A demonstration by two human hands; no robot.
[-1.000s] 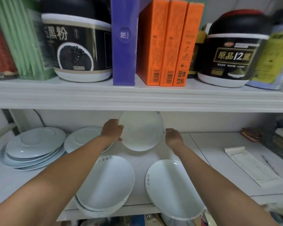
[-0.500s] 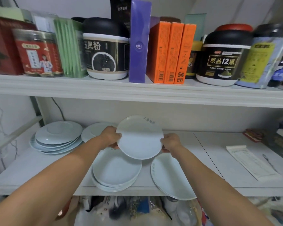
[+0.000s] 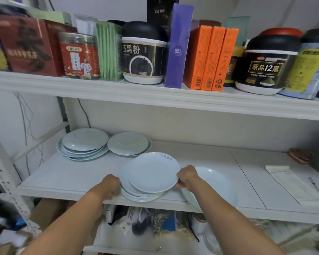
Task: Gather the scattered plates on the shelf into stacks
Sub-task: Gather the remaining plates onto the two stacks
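A pale blue plate [image 3: 153, 172] lies on top of a stack of plates [image 3: 142, 196] at the front edge of the white shelf [image 3: 68, 173]. My right hand [image 3: 187, 176] pinches the top plate's right rim. At the stack's left side my left hand [image 3: 110, 185] rests with curled fingers, and its grip is hidden. A single plate [image 3: 214, 183] lies to the right, partly under my right forearm. At the back left stand a taller stack [image 3: 84, 142] and a smaller stack [image 3: 129, 143].
The upper shelf [image 3: 155, 100] overhangs closely, loaded with jars [image 3: 144, 54], orange boxes [image 3: 210, 57] and tins. A paper pad [image 3: 291, 183] and a pen lie on the shelf's right part. Clutter fills the space below.
Both hands brought the plate from the back of the shelf forward and down onto the front stack. My view pulled back and up.
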